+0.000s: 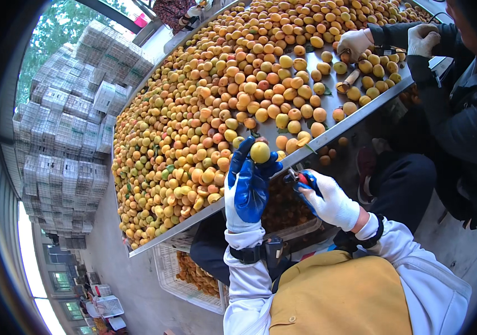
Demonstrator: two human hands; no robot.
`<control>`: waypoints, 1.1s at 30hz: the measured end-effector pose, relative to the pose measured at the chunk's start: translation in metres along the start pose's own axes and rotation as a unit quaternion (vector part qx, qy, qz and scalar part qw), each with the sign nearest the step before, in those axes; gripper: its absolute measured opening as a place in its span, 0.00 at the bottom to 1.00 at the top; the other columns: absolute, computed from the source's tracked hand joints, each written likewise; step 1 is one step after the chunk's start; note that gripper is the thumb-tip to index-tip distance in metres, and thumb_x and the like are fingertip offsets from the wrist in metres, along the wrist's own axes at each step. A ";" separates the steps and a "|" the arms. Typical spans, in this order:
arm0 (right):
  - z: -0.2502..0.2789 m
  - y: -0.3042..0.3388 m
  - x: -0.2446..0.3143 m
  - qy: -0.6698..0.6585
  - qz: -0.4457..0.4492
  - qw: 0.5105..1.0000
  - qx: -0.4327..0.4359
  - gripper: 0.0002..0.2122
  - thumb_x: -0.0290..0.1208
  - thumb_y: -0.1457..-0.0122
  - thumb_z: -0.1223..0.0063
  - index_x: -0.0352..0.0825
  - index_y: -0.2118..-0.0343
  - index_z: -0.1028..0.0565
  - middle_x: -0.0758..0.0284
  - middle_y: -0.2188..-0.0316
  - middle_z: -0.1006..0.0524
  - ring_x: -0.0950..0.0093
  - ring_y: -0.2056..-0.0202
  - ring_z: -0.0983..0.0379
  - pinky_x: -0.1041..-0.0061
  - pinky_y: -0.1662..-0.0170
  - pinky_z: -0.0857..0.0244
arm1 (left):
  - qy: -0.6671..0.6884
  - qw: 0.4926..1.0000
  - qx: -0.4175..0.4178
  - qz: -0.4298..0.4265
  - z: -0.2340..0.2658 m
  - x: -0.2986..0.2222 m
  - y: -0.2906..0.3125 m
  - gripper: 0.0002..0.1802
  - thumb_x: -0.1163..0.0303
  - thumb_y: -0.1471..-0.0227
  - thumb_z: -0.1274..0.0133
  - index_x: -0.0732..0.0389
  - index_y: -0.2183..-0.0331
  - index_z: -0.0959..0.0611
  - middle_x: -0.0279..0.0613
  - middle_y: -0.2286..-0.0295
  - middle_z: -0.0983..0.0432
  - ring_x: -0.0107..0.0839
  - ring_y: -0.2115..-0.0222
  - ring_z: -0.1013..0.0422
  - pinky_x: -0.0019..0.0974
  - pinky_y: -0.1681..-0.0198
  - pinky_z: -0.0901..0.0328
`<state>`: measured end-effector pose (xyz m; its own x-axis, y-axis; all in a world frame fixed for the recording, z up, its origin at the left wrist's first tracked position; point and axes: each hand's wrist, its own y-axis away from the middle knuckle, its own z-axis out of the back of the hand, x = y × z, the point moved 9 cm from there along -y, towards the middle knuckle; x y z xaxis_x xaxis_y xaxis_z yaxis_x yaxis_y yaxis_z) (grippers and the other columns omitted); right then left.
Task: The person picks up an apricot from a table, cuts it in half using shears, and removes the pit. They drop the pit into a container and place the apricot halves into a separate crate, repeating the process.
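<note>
My left hand point(248, 192), in a blue-coated white glove, holds up a yellow apricot point(260, 153) between fingers and thumb at the near edge of the metal table point(272, 132). A brownish spot shows at the fruit's top. To the right, my right hand point(334, 202), gloved the same way, is closed around a small hand tool point(303, 178) with a red handle and metal end. Its exact kind is hard to make out. The tool's end stays apart from the apricot. Heaped apricots point(205, 111) cover most of the table just beyond both hands.
At right a co-worker's gloved hands point(355, 44) reach over the table. Beneath the table's edge stand a white crate point(166, 273) of cut, brownish fruit and another container point(300, 230). Stacked pale crates point(62, 139) rise at far left. A second person point(174, 14) is at the far side.
</note>
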<state>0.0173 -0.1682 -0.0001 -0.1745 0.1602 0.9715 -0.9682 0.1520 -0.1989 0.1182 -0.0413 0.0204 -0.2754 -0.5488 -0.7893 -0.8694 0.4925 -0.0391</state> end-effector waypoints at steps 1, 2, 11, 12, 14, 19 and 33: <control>-0.004 0.000 0.001 0.007 -0.009 1.000 0.005 0.09 0.27 0.38 0.47 0.29 0.58 0.27 0.52 0.72 0.24 0.54 0.69 0.26 0.67 0.64 0.32 | 0.033 0.999 -0.013 -0.003 0.001 0.000 0.004 0.24 0.72 0.37 0.50 0.66 0.42 0.32 0.47 0.50 0.26 0.44 0.52 0.25 0.46 0.47 0.28; -0.007 0.001 0.002 0.010 -0.009 1.000 0.008 0.09 0.27 0.38 0.47 0.29 0.58 0.27 0.52 0.72 0.24 0.54 0.69 0.26 0.67 0.64 0.32 | 0.031 0.999 -0.013 -0.012 0.003 -0.001 0.007 0.24 0.74 0.38 0.51 0.67 0.41 0.33 0.48 0.51 0.26 0.48 0.50 0.26 0.49 0.44 0.31; -0.016 0.006 0.001 0.010 -0.003 1.000 0.025 0.08 0.26 0.38 0.47 0.29 0.59 0.27 0.52 0.72 0.23 0.52 0.69 0.25 0.65 0.66 0.33 | 0.009 1.000 -0.014 -0.020 0.004 0.003 0.015 0.24 0.77 0.39 0.49 0.68 0.43 0.31 0.49 0.50 0.28 0.46 0.50 0.26 0.48 0.42 0.33; -0.016 0.006 0.002 0.007 -0.004 1.000 0.030 0.08 0.26 0.38 0.47 0.29 0.59 0.27 0.52 0.72 0.24 0.52 0.69 0.25 0.65 0.66 0.33 | 0.009 1.000 -0.015 -0.021 0.004 0.003 0.015 0.24 0.77 0.39 0.49 0.68 0.43 0.31 0.49 0.50 0.28 0.46 0.50 0.26 0.48 0.42 0.33; -0.017 0.007 0.002 0.005 -0.004 0.999 0.036 0.08 0.26 0.38 0.47 0.29 0.59 0.27 0.52 0.72 0.24 0.52 0.70 0.25 0.65 0.66 0.33 | -0.007 1.000 -0.016 -0.023 0.003 0.003 0.015 0.24 0.78 0.38 0.51 0.67 0.41 0.32 0.52 0.48 0.29 0.45 0.50 0.26 0.50 0.43 0.31; -0.016 0.008 0.000 -0.009 -0.035 0.998 0.051 0.08 0.25 0.38 0.48 0.28 0.59 0.28 0.51 0.73 0.24 0.52 0.71 0.26 0.65 0.67 0.34 | -0.014 0.999 -0.031 -0.028 0.002 0.005 0.016 0.27 0.79 0.40 0.50 0.66 0.40 0.33 0.52 0.49 0.28 0.45 0.50 0.26 0.49 0.42 0.32; -0.019 0.003 0.000 -0.013 -0.017 0.998 0.060 0.05 0.25 0.37 0.51 0.29 0.64 0.30 0.49 0.75 0.26 0.45 0.70 0.31 0.62 0.68 0.36 | -0.189 0.978 -0.038 -0.081 -0.014 0.003 0.025 0.33 0.84 0.46 0.47 0.69 0.39 0.34 0.50 0.52 0.25 0.37 0.52 0.26 0.39 0.47 0.32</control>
<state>0.0179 -0.1495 -0.0031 -0.1438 0.1309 0.9809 -0.9879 0.0390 -0.1501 0.0901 -0.0399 0.0256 0.0268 -0.3186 -0.9475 -0.9212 0.3602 -0.1472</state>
